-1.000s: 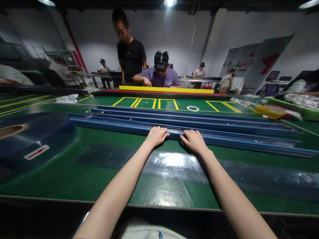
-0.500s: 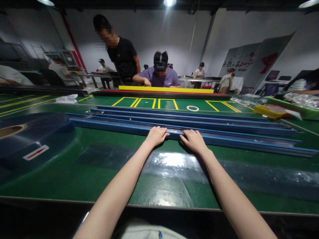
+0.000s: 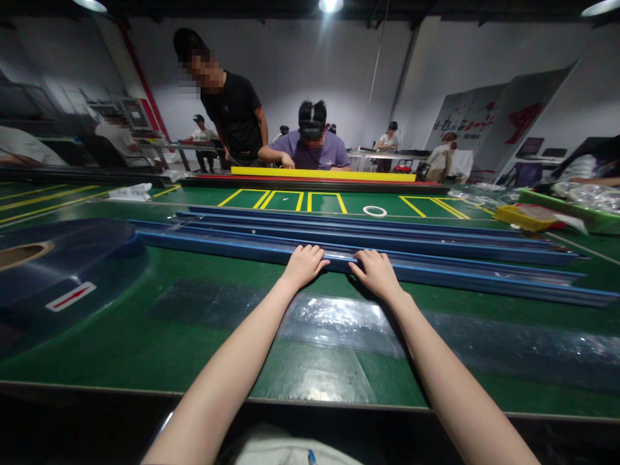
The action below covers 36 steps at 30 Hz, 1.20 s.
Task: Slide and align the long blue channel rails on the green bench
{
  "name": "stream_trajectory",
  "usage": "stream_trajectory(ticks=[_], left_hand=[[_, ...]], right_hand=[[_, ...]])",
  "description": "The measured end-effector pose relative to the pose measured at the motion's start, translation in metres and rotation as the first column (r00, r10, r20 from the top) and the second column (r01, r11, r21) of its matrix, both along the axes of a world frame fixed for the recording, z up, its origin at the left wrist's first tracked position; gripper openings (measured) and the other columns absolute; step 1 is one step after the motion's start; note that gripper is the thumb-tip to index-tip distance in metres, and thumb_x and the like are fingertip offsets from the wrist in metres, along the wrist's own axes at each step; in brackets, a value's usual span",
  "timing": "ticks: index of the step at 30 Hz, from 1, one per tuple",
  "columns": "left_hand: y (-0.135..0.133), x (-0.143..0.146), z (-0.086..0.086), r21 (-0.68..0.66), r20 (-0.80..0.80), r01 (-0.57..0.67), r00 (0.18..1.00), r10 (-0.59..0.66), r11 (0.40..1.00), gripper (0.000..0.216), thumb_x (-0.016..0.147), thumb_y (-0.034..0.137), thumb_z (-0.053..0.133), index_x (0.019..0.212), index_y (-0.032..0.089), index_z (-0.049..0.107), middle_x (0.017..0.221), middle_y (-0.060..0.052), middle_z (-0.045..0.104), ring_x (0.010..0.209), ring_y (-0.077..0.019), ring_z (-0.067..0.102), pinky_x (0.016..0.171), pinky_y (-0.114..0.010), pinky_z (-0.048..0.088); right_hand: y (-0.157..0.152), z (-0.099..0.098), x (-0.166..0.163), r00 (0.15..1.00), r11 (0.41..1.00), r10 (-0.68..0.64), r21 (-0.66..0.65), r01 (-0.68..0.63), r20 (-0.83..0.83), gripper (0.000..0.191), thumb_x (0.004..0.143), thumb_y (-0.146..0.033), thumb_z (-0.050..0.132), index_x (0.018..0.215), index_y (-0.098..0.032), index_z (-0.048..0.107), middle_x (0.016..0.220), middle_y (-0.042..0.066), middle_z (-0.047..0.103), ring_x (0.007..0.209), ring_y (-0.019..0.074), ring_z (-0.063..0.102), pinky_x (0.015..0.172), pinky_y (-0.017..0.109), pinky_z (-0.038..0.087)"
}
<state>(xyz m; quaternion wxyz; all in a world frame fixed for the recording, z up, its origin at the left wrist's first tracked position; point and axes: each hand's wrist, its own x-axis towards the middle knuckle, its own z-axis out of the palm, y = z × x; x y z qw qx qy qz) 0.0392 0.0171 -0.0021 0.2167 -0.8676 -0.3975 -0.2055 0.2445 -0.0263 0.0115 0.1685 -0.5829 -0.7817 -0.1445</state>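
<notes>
The blue channel (image 3: 339, 263) looks smooth with a soft sheen, plastic or coated metal, hard to tell which. The clear plastic strip (image 3: 334, 313) is glossy, the bench (image 3: 145, 361) smooth and faintly shiny. A slick plastic roll (image 3: 97, 258) surrounds a dull cardboard core (image 3: 24, 254).

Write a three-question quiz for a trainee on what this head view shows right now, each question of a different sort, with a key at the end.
1. Multiple choice: What do the left hand and the right hand both touch?
a) the yellow bar
b) the nearest blue channel
c) the green tray
2. True or false: The white ring lies beyond the nearest blue channel, as seen from the camera.
3. Fill in: The white label on the big roll bears a ____ mark.

Key:
1. b
2. True
3. red
</notes>
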Motion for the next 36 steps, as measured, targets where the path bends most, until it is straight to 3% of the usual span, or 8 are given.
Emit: stream_trajectory(ticks=[7,17,26,36], left_hand=[[-0.001,-0.001,0.001,0.024,0.077,-0.028,0.997,0.026,0.999,0.032,0.088,0.046,0.045,0.088,0.016,0.056,0.09,-0.007,0.061,0.084,-0.0209,0.053,0.071,-0.031,0.032],[-0.001,-0.002,0.001,0.026,0.124,-0.03,0.992,0.027,0.999,0.031,0.084,0.047,0.05,0.085,0.016,0.055,0.088,-0.005,0.061,0.083,-0.0196,0.054,0.072,-0.03,0.035],[0.0,-0.001,0.007,-0.089,0.209,-0.032,0.977,0.05,0.996,0.032,0.081,0.048,0.055,0.081,0.016,0.056,0.083,-0.004,0.06,0.083,-0.018,0.055,0.074,-0.028,0.039],[-0.003,-0.002,0.012,-0.122,0.181,-0.047,0.981,0.068,0.991,0.032,0.08,0.048,0.055,0.077,0.017,0.055,0.081,-0.004,0.059,0.08,-0.0173,0.054,0.071,-0.027,0.039]], right_hand=[[0.002,-0.001,-0.004,0.995,0.994,0.088,0.063,-0.084,-0.053,0.019,0.089,-0.032,0.042,0.086,-0.018,0.055,0.09,0.007,0.061,0.086,0.0209,0.05,0.072,0.03,0.032],[0.004,0.008,-0.003,0.998,0.999,0.048,0.023,-0.049,0.036,0.012,0.087,-0.023,0.045,0.084,-0.018,0.055,0.088,0.006,0.06,0.085,0.0198,0.05,0.067,0.029,0.031],[0.003,0.014,-0.004,0.997,0.999,0.029,-0.03,-0.027,0.069,0.015,0.088,-0.023,0.042,0.086,-0.018,0.056,0.088,0.007,0.06,0.086,0.0191,0.051,0.068,0.028,0.033],[0.002,0.015,-0.007,0.996,0.999,-0.021,-0.034,0.024,0.088,0.019,0.088,-0.026,0.041,0.084,-0.019,0.058,0.087,0.008,0.061,0.085,0.0196,0.051,0.066,0.028,0.032]])
